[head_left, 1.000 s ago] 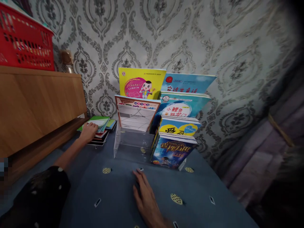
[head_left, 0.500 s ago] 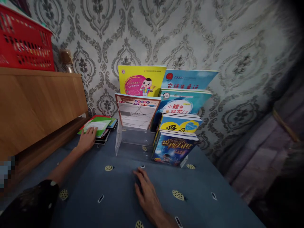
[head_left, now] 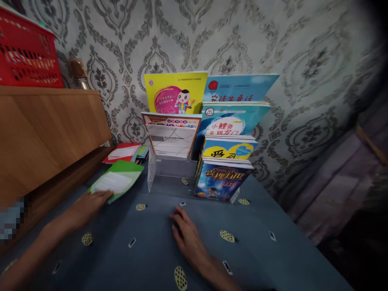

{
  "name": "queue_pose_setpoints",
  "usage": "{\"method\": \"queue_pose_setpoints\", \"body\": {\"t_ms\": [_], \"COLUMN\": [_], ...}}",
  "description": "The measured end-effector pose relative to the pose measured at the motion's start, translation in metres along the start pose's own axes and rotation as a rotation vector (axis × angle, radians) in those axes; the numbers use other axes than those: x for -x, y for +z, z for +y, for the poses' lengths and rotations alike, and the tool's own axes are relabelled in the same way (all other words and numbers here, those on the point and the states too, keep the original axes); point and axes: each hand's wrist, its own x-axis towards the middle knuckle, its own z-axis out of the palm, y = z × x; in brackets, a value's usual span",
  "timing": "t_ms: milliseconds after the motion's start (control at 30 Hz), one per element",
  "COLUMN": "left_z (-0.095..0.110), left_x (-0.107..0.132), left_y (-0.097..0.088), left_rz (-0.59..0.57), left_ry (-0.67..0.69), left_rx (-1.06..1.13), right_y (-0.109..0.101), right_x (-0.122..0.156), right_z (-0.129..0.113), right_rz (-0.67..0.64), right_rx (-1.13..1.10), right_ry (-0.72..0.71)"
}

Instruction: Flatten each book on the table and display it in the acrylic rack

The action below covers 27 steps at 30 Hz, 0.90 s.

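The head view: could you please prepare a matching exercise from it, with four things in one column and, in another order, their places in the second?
Things:
1. Green booklet
2. Red basket
3. Right hand
4. Yellow book with a cartoon figure

Places:
A. On top of the wooden cabinet
B. In front of the clear rack
C. Standing at the back of the clear rack
D. Held by the left hand

Right pairs: 1-D, 2-A, 3-B, 4-C.
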Motion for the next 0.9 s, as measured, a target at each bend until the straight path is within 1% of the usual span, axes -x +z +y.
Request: {"method": "queue_pose_setpoints", "body": {"t_ms": [67,100,133,167,233,300,367,433,500,567,700,900], "left_z": [-0.010,-0.015,-0.018,-0.021,-0.022,-0.018,-0.012,-0.006,-0.001,0.004,0.022,0.066], "left_x": [0.036,0.048,0.055,0.057,0.051,0.039,0.031,0.031,0.037,0.045,0.058,0.067], "left_y": [-0.009,-0.013,-0.016,-0.016,-0.005,0.018,0.045,0.067,0.078,0.081,0.078,0.078], "left_rz": [-0.230,-0.288,-0.312,-0.313,-0.249,-0.143,-0.066,0.013,0.044,0.034,0.042,0.067], "left_ry": [0.076,0.082,0.072,0.062,0.023,-0.062,-0.133,-0.146,-0.130,-0.107,-0.036,0.075], "left_rx": [0.213,0.320,0.405,0.458,0.456,0.345,0.217,0.121,0.062,0.030,0.029,0.055], "right_y": [-0.002,-0.002,-0.003,-0.003,-0.002,-0.002,-0.003,-0.003,-0.004,-0.004,-0.005,-0.005], "right_x": [-0.002,-0.003,-0.004,-0.005,-0.006,-0.006,-0.005,-0.005,-0.006,-0.006,-0.006,-0.004], "right_z": [-0.002,-0.003,-0.004,-0.004,-0.005,-0.006,-0.006,-0.007,-0.008,-0.008,-0.010,-0.014], "right_rz": [-0.024,-0.031,-0.039,-0.047,-0.062,-0.069,-0.066,-0.068,-0.071,-0.073,-0.078,-0.074], "right_rx": [-0.015,-0.018,-0.019,-0.018,-0.020,-0.029,-0.041,-0.048,-0.049,-0.046,-0.040,-0.016], "right_ry": [0.006,0.012,0.016,0.019,0.022,0.023,0.025,0.022,0.022,0.022,0.012,0.029]}}
